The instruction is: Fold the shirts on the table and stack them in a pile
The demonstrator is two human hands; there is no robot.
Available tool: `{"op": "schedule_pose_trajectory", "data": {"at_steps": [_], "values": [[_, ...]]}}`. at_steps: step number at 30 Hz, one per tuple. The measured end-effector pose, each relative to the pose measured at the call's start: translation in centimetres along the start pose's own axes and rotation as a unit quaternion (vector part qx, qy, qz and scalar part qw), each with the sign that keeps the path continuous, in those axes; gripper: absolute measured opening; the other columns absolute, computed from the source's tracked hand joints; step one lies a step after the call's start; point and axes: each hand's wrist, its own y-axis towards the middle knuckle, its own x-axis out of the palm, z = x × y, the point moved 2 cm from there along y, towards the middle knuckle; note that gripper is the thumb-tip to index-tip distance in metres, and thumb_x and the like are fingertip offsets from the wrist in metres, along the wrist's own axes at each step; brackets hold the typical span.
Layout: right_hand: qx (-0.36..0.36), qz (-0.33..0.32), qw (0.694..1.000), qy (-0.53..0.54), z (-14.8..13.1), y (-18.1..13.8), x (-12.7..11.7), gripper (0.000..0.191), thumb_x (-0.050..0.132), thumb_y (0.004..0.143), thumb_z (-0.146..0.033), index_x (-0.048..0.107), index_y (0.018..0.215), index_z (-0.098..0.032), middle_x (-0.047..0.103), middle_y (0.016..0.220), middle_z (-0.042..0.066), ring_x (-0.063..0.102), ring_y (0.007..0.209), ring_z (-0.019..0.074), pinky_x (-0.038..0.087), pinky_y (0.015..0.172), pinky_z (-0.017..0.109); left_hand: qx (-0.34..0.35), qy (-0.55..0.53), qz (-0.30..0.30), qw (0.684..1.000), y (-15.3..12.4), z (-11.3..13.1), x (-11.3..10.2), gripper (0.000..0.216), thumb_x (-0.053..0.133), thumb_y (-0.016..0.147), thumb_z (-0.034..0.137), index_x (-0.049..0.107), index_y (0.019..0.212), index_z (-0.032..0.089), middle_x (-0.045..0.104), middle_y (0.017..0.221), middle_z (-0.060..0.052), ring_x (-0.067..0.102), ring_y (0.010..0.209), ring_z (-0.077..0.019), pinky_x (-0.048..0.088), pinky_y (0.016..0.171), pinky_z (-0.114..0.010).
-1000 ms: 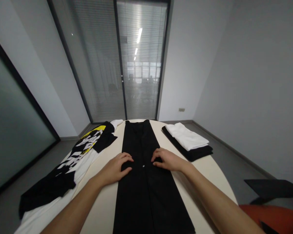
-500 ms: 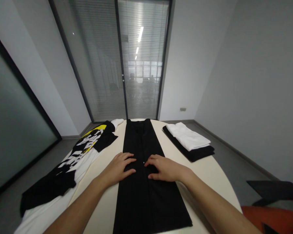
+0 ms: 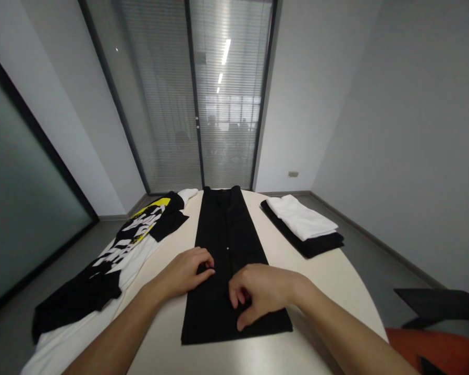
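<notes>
A black button-front garment [image 3: 222,229] with a V neckline lies in a long narrow strip down the middle of the table. One small light button shows on its front. My left hand [image 3: 187,271] rests at the garment's left edge, fingers loosely curled and the thumb apart from them, gripping nothing visible. Over the lower right part of the cloth is my right hand [image 3: 261,291]. Its fingers bend downward and the thumb stands away from them; no cloth shows between them. The bottom hem lies just nearer than my right hand.
On the left of the round pale table [image 3: 258,354] lie a black T-shirt with a white and yellow print [image 3: 140,229] and white cloth [image 3: 70,333]. At the right, a folded white cloth [image 3: 300,216] sits on folded black cloth [image 3: 316,247]. A red-seated chair [image 3: 433,351] stands lower right.
Both hands have curled their fingers, and the right has moved nearer along the garment. The garment's hem and button now lie farther from me, with pale tabletop showing below the hem.
</notes>
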Motion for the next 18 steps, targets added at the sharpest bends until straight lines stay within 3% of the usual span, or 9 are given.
{"op": "schedule_pose_trajectory", "data": {"at_steps": [9, 14, 18], "values": [[0.016, -0.076, 0.996, -0.044, -1.1, 1.0, 2.0, 0.027, 0.076, 0.069, -0.043, 0.072, 0.089, -0.024, 0.070, 0.077, -0.005, 0.060, 0.065, 0.0116, 0.034, 0.055, 0.022, -0.025, -0.024, -0.022, 0.999, 0.2, -0.3, 0.5, 0.011, 0.058, 0.089, 0.029, 0.067, 0.092, 0.023, 0.066, 0.091, -0.001, 0.061, 0.086, -0.0168, 0.045, 0.076, -0.027], [0.021, -0.032, 0.995, -0.096, -1.4, 1.1, 2.0, 0.026, 0.070, 0.068, -0.038, 0.073, 0.090, -0.024, 0.072, 0.079, -0.002, 0.063, 0.068, 0.0156, 0.035, 0.055, 0.023, -0.027, -0.019, -0.005, 0.999, 0.3, -0.1, 0.6, 0.017, 0.055, 0.093, 0.034, 0.067, 0.095, 0.023, 0.068, 0.094, -0.002, 0.062, 0.089, -0.0185, 0.046, 0.080, -0.030], [0.032, 0.033, 0.990, -0.132, -0.5, 1.4, 1.8, 0.024, 0.065, 0.071, -0.031, 0.072, 0.092, -0.022, 0.073, 0.086, 0.001, 0.065, 0.075, 0.0183, 0.040, 0.062, 0.025, -0.028, -0.017, 0.046, 0.998, 0.4, -0.1, 0.5, 0.028, 0.046, 0.099, 0.039, 0.064, 0.113, 0.023, 0.069, 0.112, -0.005, 0.061, 0.105, -0.0214, 0.045, 0.096, -0.037]]}}
